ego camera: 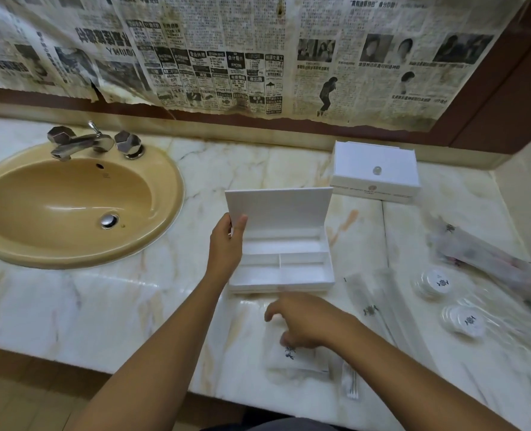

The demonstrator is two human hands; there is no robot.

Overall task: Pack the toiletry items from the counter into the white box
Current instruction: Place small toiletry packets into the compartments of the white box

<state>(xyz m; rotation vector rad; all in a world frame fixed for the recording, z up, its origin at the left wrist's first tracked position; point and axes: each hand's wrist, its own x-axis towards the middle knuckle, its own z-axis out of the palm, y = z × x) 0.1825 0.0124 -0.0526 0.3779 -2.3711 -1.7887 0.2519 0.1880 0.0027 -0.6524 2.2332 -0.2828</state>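
A white box (301, 276) with several empty compartments sits open in the middle of the marble counter, its lid (279, 206) standing upright. My left hand (226, 244) grips the lid's left edge. My right hand (301, 321) hovers just in front of the box, fingers curled down over a clear plastic sachet (295, 359) with a dark logo; whether it grips the sachet is unclear. Cotton buds (349, 382) lie beside the sachet. Long clear packets (370, 303) lie to the right of the box. Two round white packs (435, 283) (463, 320) rest further right.
A tan sink (71, 206) with a metal tap (80, 144) fills the counter's left. A second, closed white box (376, 172) stands at the back right. More wrapped packets (488, 259) lie near the right wall. Newspaper covers the wall behind.
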